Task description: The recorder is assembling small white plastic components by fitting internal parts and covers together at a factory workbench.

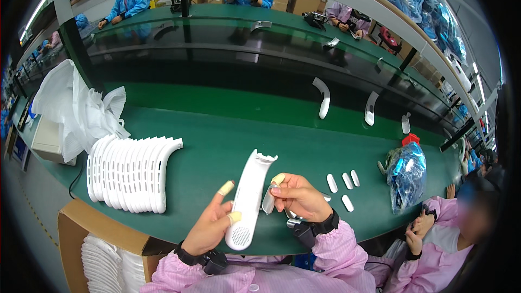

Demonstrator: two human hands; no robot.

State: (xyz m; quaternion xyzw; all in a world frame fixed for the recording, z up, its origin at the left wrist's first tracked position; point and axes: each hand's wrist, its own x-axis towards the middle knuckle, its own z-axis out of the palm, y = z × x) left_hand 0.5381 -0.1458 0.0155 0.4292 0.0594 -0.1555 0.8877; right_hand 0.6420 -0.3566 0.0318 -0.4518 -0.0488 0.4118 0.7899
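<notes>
A long white curved plastic shell [251, 198] with a perforated round end stands tilted in front of me. My left hand [206, 230] holds it by its lower left side, thumb on the edge and index finger pointing up; the other fingers are partly hidden behind it. Between thumb and index finger, my right hand [304, 201] pinches a small silver oval piece [268, 201] just right of the shell. Pale yellow finger cots cover some fingertips on both hands. More silver oval pieces [331, 183] lie right of my right hand, and a few sit partly hidden beneath it.
Many white shells [127, 176] stand in a row on the left of the green table [201, 130], beside crumpled white packing sheets [76, 111]. An open carton [100, 214] holds more. Right lies a blue plastic bag [407, 179]. Shells [371, 109] lie farther off; a co-worker sits right.
</notes>
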